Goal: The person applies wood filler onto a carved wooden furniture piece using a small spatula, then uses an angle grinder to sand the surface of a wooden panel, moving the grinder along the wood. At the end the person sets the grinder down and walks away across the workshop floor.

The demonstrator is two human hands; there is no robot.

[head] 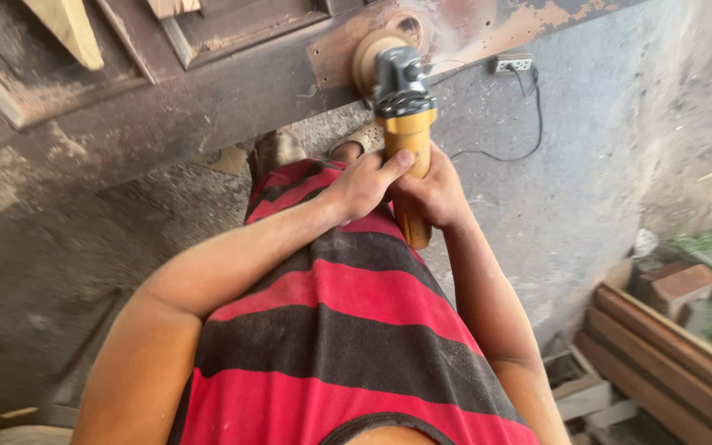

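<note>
Both hands wrapped around a yellow angle grinder (405, 132).
Left hand (364, 185) and right hand (437, 196) clench its smooth handle; the round disc (372, 56) meets a worn, flaking wooden door (208, 91).

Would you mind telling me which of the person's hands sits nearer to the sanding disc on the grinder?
Left, by a little. The left hand grips the yellow grinder body with its fingertips reaching up towards the sanding disc; the right hand wraps the handle lower down.

Matt yellow plastic grinder (406, 140) on rough, worn wooden door (166, 91).
</note>
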